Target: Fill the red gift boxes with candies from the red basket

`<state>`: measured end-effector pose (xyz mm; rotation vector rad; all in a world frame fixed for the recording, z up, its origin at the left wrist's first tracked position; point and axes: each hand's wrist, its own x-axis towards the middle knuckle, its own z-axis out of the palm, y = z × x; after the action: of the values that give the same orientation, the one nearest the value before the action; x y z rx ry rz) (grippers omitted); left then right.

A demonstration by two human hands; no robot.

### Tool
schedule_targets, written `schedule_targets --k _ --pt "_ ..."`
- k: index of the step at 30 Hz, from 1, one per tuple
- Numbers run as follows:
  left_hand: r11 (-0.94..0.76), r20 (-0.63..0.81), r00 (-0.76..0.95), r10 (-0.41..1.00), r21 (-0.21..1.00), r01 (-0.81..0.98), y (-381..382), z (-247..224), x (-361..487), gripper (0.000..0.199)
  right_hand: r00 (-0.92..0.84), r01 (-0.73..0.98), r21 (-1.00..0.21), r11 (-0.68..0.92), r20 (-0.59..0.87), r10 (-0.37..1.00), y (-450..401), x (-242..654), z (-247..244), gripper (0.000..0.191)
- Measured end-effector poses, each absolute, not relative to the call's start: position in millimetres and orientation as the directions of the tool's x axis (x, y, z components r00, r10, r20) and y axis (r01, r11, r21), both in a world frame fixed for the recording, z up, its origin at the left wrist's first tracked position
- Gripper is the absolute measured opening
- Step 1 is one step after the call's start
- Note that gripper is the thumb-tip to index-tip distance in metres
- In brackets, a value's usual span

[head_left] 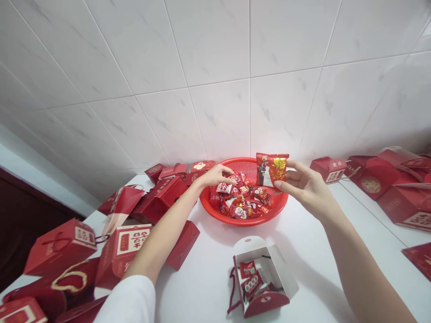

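My right hand (301, 184) holds up a red snack packet (272, 169) by its right side, pinched between thumb and fingers. The packet has gold print and a picture of two figures. It hangs over the right rim of a red plastic basket (215, 214). Inside that basket lie several wrapped candies (244, 199) in red and white. My left hand (217, 176) reaches over the basket's left rim, with thumb and fingers apart just above the candies. In front stands an open red gift box (266, 307), white inside, with several small red packets (252, 282) in it.
Closed red gift boxes (62, 246) crowd the left of the white table (202, 287), some with cord handles. More red boxes (377, 179) stand at the right. A flat red piece (420, 258) lies at the right edge. A tiled wall (218, 112) rises behind.
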<state>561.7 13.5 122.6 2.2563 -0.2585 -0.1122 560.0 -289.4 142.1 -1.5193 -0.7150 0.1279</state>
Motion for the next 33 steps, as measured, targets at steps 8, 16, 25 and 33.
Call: schedule_targets --k 8,16,25,33 --pt "-0.484 0.153 0.973 -0.17 0.848 -0.218 -18 142 533 0.049 0.806 0.44 -0.898 -0.012 0.389 0.447 -291 567 136 0.048" --pt "-0.401 0.196 0.96 -0.202 0.877 -0.264 -34 153 510 0.047 0.808 0.533 -0.801 -0.272 0.387 0.444 -292 565 133 0.053" --pt "-0.329 0.367 0.903 -0.224 0.844 -0.424 -31 147 516 0.014 0.82 0.509 -0.786 -0.35 0.32 0.474 -283 568 124 0.058" --pt "-0.293 0.438 0.862 -0.254 0.815 -0.501 -58 136 525 0.006 0.735 0.386 -0.918 -0.09 0.247 0.631 -269 567 120 0.048"
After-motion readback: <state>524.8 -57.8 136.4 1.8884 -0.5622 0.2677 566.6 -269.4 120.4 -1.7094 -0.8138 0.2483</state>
